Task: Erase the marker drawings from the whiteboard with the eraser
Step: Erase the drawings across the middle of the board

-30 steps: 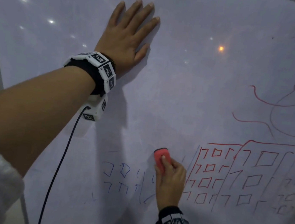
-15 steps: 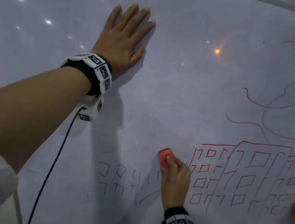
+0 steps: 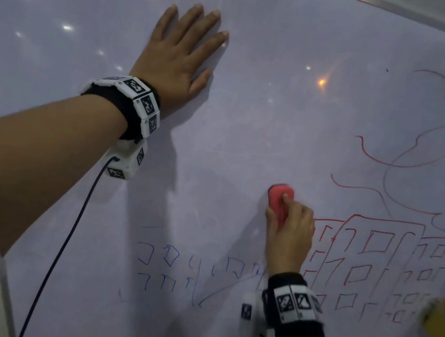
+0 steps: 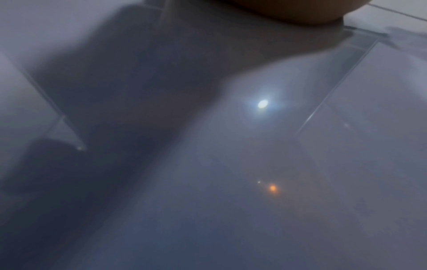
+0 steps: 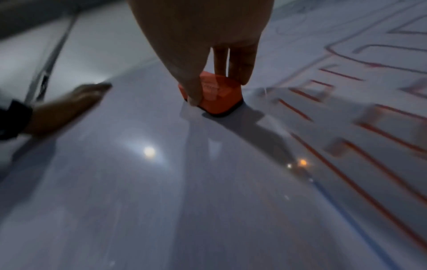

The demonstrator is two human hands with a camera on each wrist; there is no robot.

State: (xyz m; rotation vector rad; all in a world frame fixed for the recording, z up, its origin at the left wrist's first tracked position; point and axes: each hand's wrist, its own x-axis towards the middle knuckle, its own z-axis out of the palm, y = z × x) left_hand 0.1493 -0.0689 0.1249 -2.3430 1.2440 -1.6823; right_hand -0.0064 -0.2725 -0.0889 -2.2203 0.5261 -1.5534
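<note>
Glossy whiteboard (image 3: 264, 112) here, left hand (image 3: 177, 59) spread flat bracing it, right hand (image 3: 288, 238) pinching the red eraser (image 3: 279, 202) pressed just left of the red buildings (image 3: 372, 259), so I'd keep the pad flat, overlapping firm strokes.

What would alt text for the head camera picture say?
A right hand presses a red eraser against a whiteboard, beside red marker buildings and above blue marker squiggles. The left hand lies flat on the board higher up.
</note>
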